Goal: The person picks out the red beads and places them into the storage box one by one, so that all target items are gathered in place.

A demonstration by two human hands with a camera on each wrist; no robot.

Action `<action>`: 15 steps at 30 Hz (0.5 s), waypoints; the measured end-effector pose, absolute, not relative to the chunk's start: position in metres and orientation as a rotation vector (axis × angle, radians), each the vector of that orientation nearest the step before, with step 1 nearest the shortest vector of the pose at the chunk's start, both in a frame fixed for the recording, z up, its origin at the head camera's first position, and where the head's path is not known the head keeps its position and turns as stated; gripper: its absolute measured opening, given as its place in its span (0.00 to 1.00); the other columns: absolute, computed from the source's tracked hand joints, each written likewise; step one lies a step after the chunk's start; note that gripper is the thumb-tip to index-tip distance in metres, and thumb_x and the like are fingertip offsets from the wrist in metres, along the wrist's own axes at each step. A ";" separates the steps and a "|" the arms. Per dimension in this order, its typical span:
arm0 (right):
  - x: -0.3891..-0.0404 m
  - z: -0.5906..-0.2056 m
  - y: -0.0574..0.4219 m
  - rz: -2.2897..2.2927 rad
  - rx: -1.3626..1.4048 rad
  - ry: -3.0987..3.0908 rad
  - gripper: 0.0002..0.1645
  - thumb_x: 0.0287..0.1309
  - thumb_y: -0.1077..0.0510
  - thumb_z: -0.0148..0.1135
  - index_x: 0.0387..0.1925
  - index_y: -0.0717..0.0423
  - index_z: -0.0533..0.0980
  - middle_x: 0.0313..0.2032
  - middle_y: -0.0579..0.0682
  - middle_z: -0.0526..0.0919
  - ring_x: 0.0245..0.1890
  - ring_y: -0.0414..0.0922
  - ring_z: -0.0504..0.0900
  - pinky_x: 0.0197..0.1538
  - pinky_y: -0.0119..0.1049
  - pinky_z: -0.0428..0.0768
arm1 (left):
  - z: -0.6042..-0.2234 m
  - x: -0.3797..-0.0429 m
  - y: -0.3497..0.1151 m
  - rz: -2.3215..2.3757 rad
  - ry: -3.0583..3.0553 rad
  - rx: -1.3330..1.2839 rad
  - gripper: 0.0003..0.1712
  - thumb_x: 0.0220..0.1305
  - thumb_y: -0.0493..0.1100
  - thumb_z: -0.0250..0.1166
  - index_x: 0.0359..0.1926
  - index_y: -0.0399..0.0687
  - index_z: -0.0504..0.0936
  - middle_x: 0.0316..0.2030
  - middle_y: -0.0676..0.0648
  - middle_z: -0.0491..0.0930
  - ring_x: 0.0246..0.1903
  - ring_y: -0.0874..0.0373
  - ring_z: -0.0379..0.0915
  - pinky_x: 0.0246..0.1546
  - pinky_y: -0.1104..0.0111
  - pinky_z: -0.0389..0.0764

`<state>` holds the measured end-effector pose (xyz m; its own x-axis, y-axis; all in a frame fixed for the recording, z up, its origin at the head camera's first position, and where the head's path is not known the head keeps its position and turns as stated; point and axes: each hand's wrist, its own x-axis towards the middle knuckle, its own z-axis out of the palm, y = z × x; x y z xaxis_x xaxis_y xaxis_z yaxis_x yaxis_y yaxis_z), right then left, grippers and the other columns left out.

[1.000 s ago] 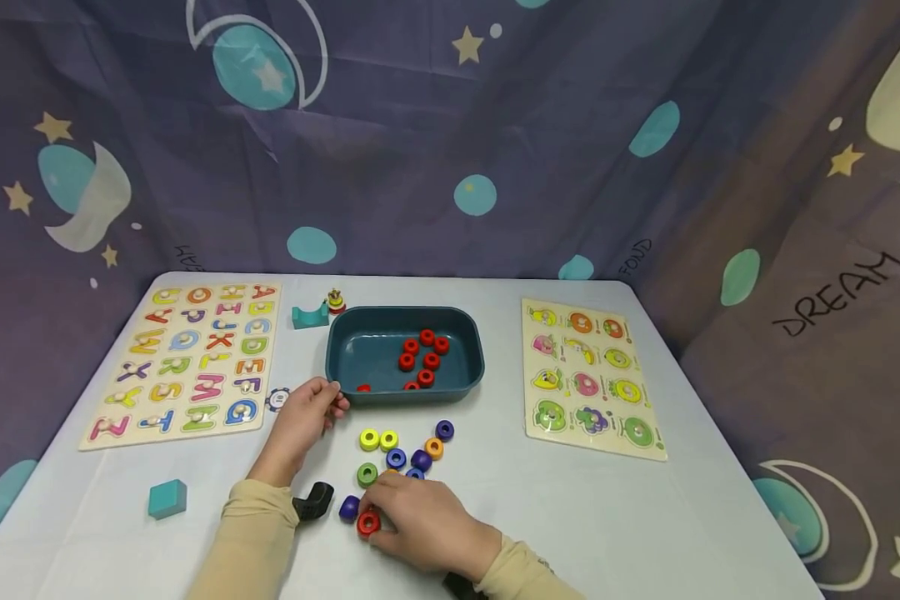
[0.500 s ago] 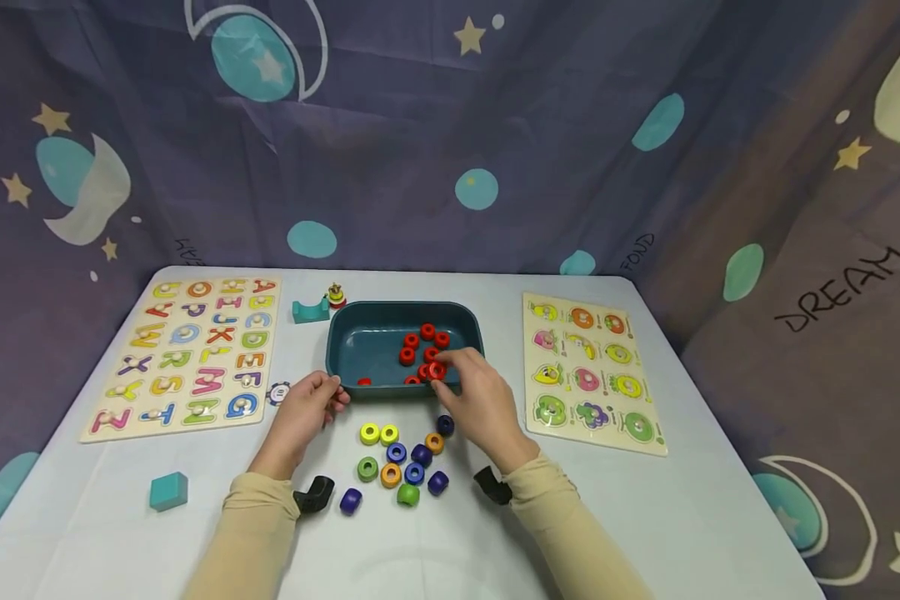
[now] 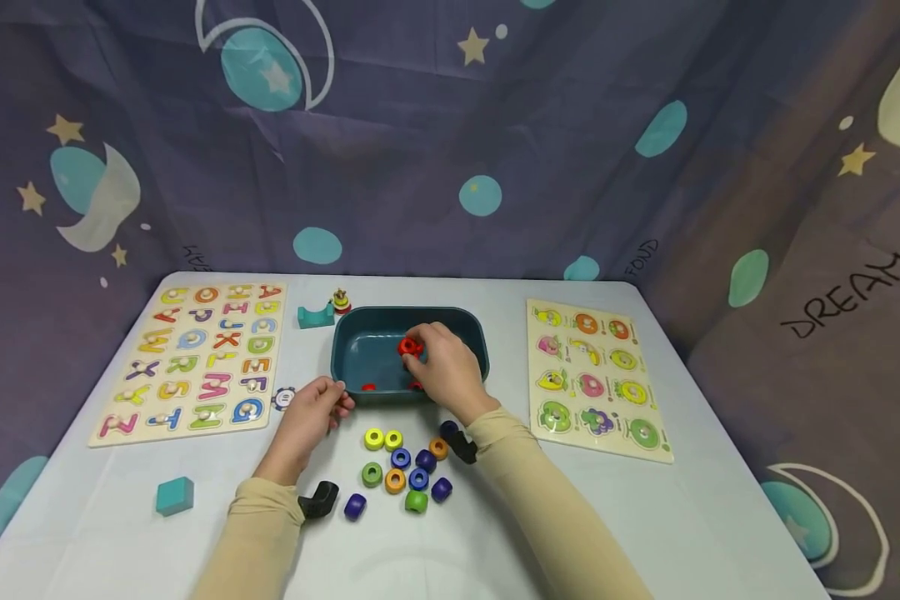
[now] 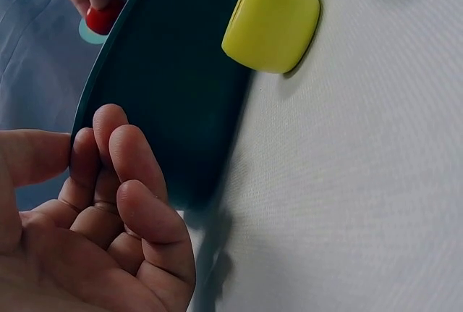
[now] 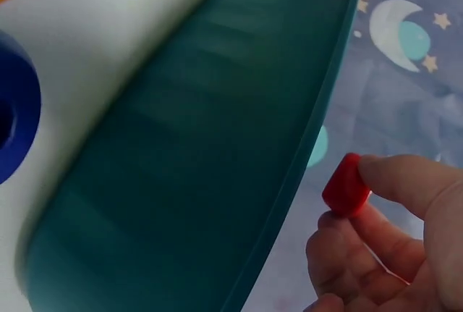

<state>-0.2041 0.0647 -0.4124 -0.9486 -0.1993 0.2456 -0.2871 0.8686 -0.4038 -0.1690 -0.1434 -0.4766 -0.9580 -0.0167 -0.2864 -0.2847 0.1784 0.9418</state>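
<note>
My left hand (image 3: 311,425) pinches the front left rim of a dark teal tray (image 3: 363,350), thumb inside and fingers outside. Over the tray, my right hand (image 3: 450,371) holds a red bead (image 5: 347,185) between thumb and fingers, above the rim level in the right wrist view. A few more red beads (image 3: 368,387) show inside by the front wall; the right hand hides much of the tray's right half. In front of the tray lie loose beads: yellow (image 3: 373,439), blue (image 3: 418,478), orange (image 3: 395,481), green (image 3: 416,501) and purple (image 3: 356,507).
A letter puzzle board (image 3: 187,367) lies left, a fruit puzzle board (image 3: 596,379) right. A teal block (image 3: 175,497) sits front left. Behind the tray's left corner are a teal curved block (image 3: 316,317) and a small figure (image 3: 341,302). A round token (image 3: 283,398) lies near the left hand.
My right hand has carried a red bead from the front of the table to above the tray, then farther back and left over it. The left hand stays at the rim.
</note>
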 end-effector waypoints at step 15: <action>-0.209 -0.418 0.062 0.600 0.401 -2.923 0.26 0.57 0.51 0.68 0.57 0.41 0.74 0.53 0.44 0.79 0.37 0.41 0.81 0.35 0.34 0.79 | -0.475 -0.169 -0.142 1.866 2.230 -0.306 0.16 0.74 0.48 0.48 0.38 0.42 0.74 0.34 0.49 0.78 0.32 0.58 0.71 0.33 0.68 0.74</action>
